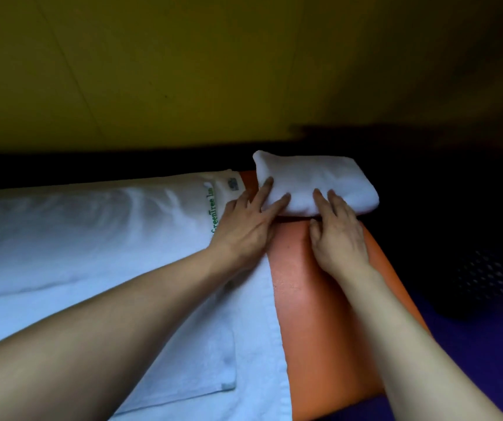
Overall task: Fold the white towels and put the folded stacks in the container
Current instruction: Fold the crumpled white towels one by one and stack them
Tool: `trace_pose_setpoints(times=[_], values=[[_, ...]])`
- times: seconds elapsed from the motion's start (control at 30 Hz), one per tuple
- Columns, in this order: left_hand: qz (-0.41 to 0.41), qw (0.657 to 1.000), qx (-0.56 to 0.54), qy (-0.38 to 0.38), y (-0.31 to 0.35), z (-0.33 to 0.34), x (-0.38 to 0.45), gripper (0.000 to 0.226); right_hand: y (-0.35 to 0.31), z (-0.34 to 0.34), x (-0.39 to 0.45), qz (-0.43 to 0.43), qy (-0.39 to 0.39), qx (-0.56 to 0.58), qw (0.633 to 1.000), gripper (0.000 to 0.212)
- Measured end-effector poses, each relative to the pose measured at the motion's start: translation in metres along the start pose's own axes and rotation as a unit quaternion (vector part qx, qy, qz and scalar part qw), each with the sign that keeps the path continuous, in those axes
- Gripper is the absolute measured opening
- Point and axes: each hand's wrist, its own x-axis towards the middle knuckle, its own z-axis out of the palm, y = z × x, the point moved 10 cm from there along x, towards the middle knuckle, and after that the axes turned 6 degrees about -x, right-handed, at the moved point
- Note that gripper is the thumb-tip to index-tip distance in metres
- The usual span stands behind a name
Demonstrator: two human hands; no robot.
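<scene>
Folded towel (pixel 317 183): long axis left-right, seemingly flat.

Bare orange table (pixel 320 299) lies open between the two forearms, from the near edge up to the folded white towel (pixel 317 180), which blocks the far end. To the left, a spread white towel (pixel 77 238) covers the surface. On the right, a dark perforated basket (pixel 487 281) stands just beside the table.
</scene>
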Motion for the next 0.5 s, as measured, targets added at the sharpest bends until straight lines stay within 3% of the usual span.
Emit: trace_pose_setpoints(times=[0.13,0.37,0.5], values=[[-0.008,1.000,0.015,0.006,-0.004,-0.004,-0.074,0.061,-0.022,-0.014,-0.028,-0.001,0.016,0.059,0.998,0.058],[-0.026,0.999,0.017,-0.005,-0.021,0.003,-0.226,0.067,-0.113,-0.020,-0.105,-0.086,0.020,0.107,0.990,0.048],[-0.017,0.999,0.032,-0.009,-0.026,0.009,-0.268,0.070,-0.149,-0.004,-0.126,-0.087,-0.034,0.077,0.993,0.034]])
